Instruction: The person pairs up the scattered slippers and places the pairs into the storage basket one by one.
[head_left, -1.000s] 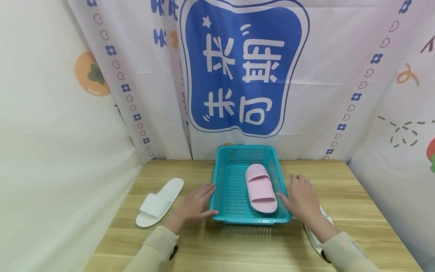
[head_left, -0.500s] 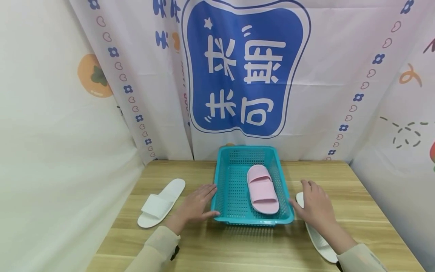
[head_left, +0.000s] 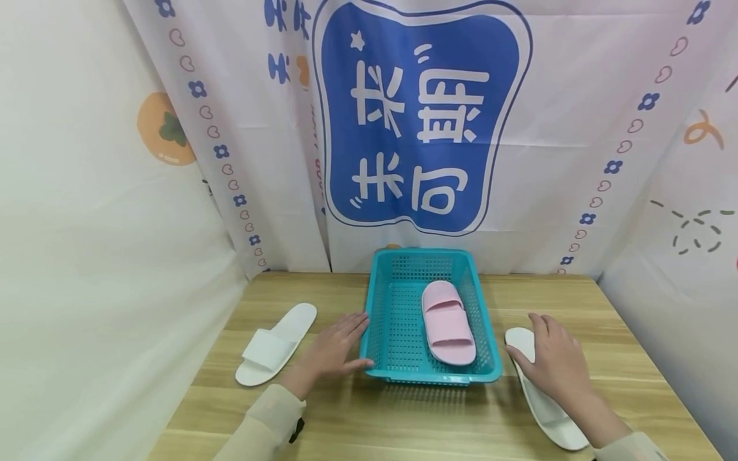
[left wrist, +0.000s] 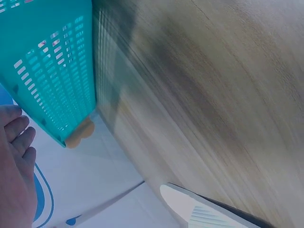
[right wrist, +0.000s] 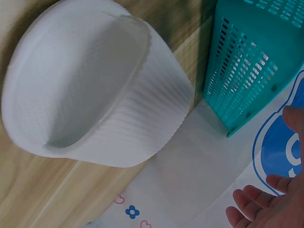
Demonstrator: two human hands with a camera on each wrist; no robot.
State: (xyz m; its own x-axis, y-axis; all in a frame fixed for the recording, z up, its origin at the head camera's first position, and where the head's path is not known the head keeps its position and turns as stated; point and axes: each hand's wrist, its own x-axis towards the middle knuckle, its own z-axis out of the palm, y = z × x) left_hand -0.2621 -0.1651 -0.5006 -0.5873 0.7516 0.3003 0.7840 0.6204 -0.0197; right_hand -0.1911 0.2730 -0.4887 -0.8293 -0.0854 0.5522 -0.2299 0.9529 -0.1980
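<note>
The right hand (head_left: 556, 360), fingers spread, hovers over a flat white strapped slipper (head_left: 552, 415) on the wood-grain counter (head_left: 426, 432), where a leftward sweep might shove the turquoise perforated plastic basket (head_left: 426, 376), holding a pink slipper (head_left: 450, 325), into the left hand's (head_left: 337, 347) straight fingers.

A teal perforated basket (head_left: 429, 377) stood upright on the wooden tabletop (head_left: 432, 429), the left hand (head_left: 339, 346) at its left rim; inside, toward the right, a pink slipper (head_left: 448, 325) lay sole-down. Beneath the right hand (head_left: 556, 360), a white slipper (head_left: 544, 404) lay slantwise, strap up.
</note>
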